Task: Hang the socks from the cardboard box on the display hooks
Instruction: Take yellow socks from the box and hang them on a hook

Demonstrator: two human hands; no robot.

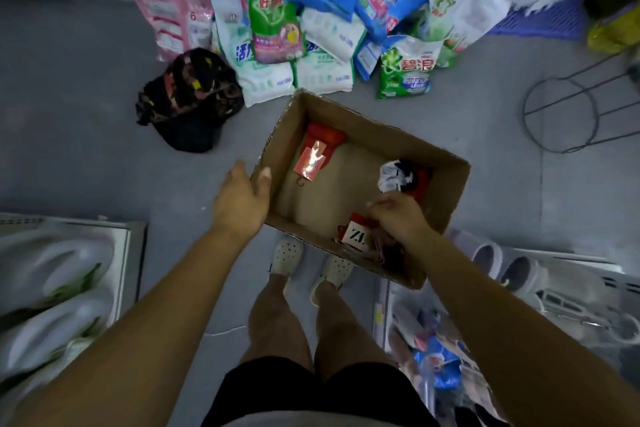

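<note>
Socks with a white label lie in the near right corner of the box, directly under the right hand. Right hand: reaches into the box, fingers curled down onto these socks and pinching them; the fingertips are partly hidden. Left hand: clamps the left wall of the box, thumb over the rim on the inside, fingers outside.

Other box contents:
- red pair with a glossy card and a hook, ahead of the left hand, near the far left corner;
- white, black and red bundle, just beyond the right hand, against the right wall.

Detergent bags are heaped on the floor beyond the box. A dark cap lies ahead of the left hand, beside the bags.
</note>
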